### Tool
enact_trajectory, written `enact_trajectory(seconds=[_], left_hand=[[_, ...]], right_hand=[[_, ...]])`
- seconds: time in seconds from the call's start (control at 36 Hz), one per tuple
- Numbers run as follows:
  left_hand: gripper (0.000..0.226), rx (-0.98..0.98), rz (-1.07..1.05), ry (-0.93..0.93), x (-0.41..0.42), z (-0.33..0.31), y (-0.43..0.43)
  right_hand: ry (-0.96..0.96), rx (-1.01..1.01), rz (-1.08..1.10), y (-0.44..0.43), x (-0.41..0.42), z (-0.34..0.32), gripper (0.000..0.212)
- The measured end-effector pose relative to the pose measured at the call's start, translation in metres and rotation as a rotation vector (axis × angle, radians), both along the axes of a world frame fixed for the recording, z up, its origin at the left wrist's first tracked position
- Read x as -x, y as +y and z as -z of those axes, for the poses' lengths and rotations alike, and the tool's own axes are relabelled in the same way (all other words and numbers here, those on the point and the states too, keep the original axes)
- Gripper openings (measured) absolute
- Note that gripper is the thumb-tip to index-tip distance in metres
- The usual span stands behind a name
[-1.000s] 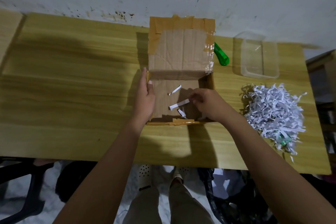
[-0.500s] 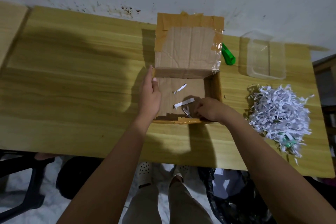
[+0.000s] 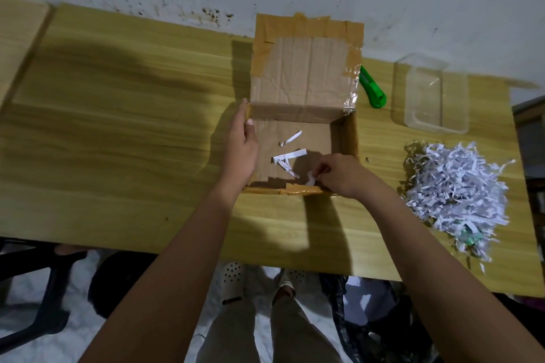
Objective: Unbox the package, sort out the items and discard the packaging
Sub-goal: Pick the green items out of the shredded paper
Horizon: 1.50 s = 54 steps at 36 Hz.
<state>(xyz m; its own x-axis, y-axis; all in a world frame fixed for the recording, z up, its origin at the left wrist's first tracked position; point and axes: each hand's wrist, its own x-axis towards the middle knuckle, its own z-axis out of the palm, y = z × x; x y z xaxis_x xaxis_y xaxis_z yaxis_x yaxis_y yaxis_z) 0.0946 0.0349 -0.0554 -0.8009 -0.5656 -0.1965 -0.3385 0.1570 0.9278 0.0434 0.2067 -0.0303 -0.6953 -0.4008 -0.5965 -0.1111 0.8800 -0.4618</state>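
Note:
An open cardboard box (image 3: 345, 138) with taped edges sits mid-table, its lid flap (image 3: 306, 68) standing up at the back. A few white paper strips (image 3: 290, 155) lie on its floor. My left hand (image 3: 240, 146) grips the box's left wall. Inside the near right corner, my right hand (image 3: 339, 175) pinches a small white paper scrap (image 3: 311, 178). A heap of shredded white paper (image 3: 454, 188) lies on the table right of the box.
A green utility knife (image 3: 373, 88) lies behind the box's right side. A clear plastic container (image 3: 430, 97) stands at the back right. A black bag (image 3: 377, 324) sits on the floor under the table's near edge; a dark chair (image 3: 32, 298) is at lower left.
My right hand has slid from the box's middle to its near right corner and closed on a paper scrap. My left hand has stayed on the left wall.

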Motion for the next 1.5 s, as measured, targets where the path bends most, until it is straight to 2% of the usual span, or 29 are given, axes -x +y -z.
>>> enact_trajectory(seconds=[0.06, 0.11, 0.22, 0.28, 0.33, 0.39, 0.53, 0.61, 0.67, 0.75, 0.83, 0.89, 0.97, 1.22, 1.31, 1.5], left_hand=[[0.043, 0.004, -0.001, 0.002, 0.0, 0.001, 0.0], [0.043, 0.006, 0.002, 0.007, 0.0, 0.001, -0.001], [0.044, -0.025, 0.029, 0.003, -0.001, 0.0, -0.002], [0.044, -0.034, 0.04, 0.001, 0.0, -0.001, -0.003], [0.044, -0.035, 0.048, 0.001, 0.0, -0.001, -0.005], [0.044, -0.045, 0.066, 0.001, 0.002, -0.001, -0.007], [0.045, -0.069, 0.1, -0.009, 0.006, -0.001, -0.011], [0.045, -0.074, 0.115, -0.006, 0.006, -0.002, -0.013], [0.045, -0.087, 0.131, -0.009, 0.006, -0.002, -0.015], [0.045, -0.106, 0.124, 0.002, 0.006, -0.003, -0.016], [0.044, -0.112, 0.115, 0.012, 0.006, -0.003, -0.016], [0.045, -0.126, 0.117, 0.016, 0.006, -0.002, -0.016], [0.044, -0.141, 0.111, 0.026, 0.006, 0.0, -0.016], [0.043, -0.165, 0.083, 0.037, 0.005, -0.001, -0.02], [0.043, -0.134, 0.072, 0.035, 0.003, 0.001, -0.021], [0.043, -0.077, 0.045, 0.054, -0.001, 0.003, -0.025]], right_hand=[[-0.025, -0.049, -0.055, -0.005, 0.0, 0.002, 0.022], [-0.068, 0.007, -0.03, -0.011, -0.001, 0.006, 0.021], [-0.299, 0.34, 0.166, -0.018, -0.003, 0.018, 0.029], [-0.336, 0.512, 0.286, -0.021, 0.0, 0.02, 0.028], [-0.248, 0.562, 0.304, -0.021, 0.006, 0.019, 0.029], [-0.165, 0.537, 0.233, -0.016, 0.01, 0.016, 0.028], [-0.196, 0.36, -0.004, -0.014, 0.008, 0.016, 0.025], [-0.12, 0.484, 0.062, -0.023, 0.006, 0.017, 0.024], [0.024, 0.572, 0.129, -0.027, 0.005, 0.017, 0.026], [0.215, 0.561, 0.2, -0.028, 0.005, 0.022, 0.042], [0.213, 0.456, 0.124, -0.031, 0.006, 0.034, 0.068], [0.237, 0.409, 0.018, -0.036, 0.007, 0.04, 0.073], [0.249, 0.417, -0.104, -0.046, 0.01, 0.042, 0.069], [0.371, 0.571, -0.397, -0.057, 0.01, 0.048, 0.034], [0.338, 0.63, -0.458, -0.059, 0.01, 0.044, 0.03], [0.253, 0.594, -0.538, -0.053, 0.014, 0.039, 0.022]])
